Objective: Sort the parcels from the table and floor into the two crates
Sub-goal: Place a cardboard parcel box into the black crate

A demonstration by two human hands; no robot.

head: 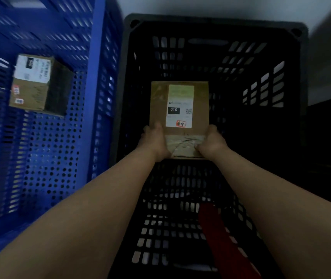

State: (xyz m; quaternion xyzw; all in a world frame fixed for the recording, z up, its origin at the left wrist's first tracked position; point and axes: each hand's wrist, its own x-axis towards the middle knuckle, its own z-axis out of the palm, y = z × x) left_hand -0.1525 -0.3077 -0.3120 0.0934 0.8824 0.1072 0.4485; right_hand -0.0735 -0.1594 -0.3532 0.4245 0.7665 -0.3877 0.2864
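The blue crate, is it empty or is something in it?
Not empty. One cardboard parcel lies inside the blue crate.

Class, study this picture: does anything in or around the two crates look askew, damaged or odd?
The box in the blue crate lies skewed to the walls. A red object lies in the black crate; what it is cannot be told.

Two crates side by side: left crate (92, 97) holding a box (38, 85), right crate (293, 77) with a parcel (178, 117) inside.

Dim light, pale wall (231, 7), dark floor (329, 137) at right
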